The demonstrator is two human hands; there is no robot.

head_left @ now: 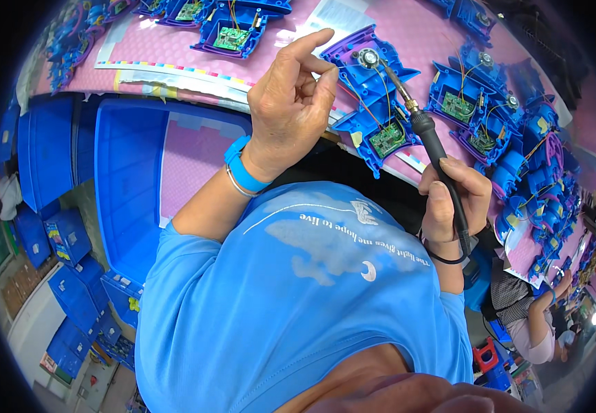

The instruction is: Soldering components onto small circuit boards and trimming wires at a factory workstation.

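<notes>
My right hand [458, 203] grips a black-handled soldering iron [430, 131] like a pen. Its metal tip reaches the edge of a small round silver speaker [369, 58] in a blue and purple plastic shell [374, 86]. Thin wires run from the speaker area down to a green circuit board [387, 140] in the shell's nearer part. Left of the shell, my left hand [294, 103] is raised, index finger stretched out, thumb and another finger brought together. Whatever they may pinch is too small to make out.
Similar shells with boards lie at the back left [232, 38] and right [458, 107], with a heap of them [539, 172] farther right. A large blue bin [129, 186] stands left of me by the pink-covered table [174, 38]. Another person's arm [540, 316] shows at the right.
</notes>
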